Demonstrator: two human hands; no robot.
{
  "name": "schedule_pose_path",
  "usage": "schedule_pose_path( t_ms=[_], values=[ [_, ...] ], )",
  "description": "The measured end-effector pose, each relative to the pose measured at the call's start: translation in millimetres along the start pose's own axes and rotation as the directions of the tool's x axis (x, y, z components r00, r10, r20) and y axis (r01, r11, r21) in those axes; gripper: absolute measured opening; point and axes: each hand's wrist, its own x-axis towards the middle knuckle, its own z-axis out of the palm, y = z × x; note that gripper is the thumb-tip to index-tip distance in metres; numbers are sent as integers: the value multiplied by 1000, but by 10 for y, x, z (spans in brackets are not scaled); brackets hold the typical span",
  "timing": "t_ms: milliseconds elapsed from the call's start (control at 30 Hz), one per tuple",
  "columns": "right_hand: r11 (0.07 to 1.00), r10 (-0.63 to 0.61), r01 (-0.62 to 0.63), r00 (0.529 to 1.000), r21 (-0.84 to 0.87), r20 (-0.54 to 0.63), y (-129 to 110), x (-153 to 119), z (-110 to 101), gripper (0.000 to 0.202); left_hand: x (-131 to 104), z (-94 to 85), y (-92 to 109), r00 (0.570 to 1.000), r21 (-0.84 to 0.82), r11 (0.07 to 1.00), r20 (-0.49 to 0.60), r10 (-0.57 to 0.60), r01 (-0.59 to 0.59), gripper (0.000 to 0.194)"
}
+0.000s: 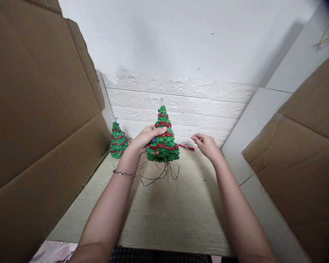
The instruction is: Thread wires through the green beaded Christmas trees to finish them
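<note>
A small green Christmas tree with red garland and tiny coloured balls is held upright above the table by my left hand, whose fingers wrap its left side. Thin black and yellow wires dangle from the tree's base. To its right, my right hand pinches a thin yellowish wire between thumb and fingertips; the strand runs toward the tree. A second similar tree stands at the back left, beyond my left wrist, with loose wires around its foot.
Behind the trees, a red rod-like object lies on the wooden table. Cardboard sheets rise on the left, and another cardboard piece stands on the right. A white brick-patterned wall closes the back.
</note>
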Motion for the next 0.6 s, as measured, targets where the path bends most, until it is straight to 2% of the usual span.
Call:
schedule_pose_path(
  t_ms=[133, 333, 400, 500, 600],
  values=[
    [1000, -6, 6, 1000, -1, -11, 10, 9, 24, 33, 13, -10, -14, 1000, -17, 1000, 10, -3, 4, 27],
    [1000, -21, 20, 999, -13, -46, 74, 27, 52, 28, 17, -12, -21, 1000, -28, 1000, 10, -5, 6, 28],
    [999, -28, 25, 995, -31, -100, 94, 32, 49, 27, 17, -14, -25, 1000, -23, 1000, 8, -3, 3, 28],
    [998, -28, 13, 970, -65, -240, 83, 26, 30, 28, 23, -24, -36, 1000, -21, 1000, 17, 5, -5, 28],
    [997, 61, -37, 927, 74, -369, 4, 3, 19, 34, 26, -32, -48, 998, -16, 1000, 58, 15, -14, 27]
  ],
)
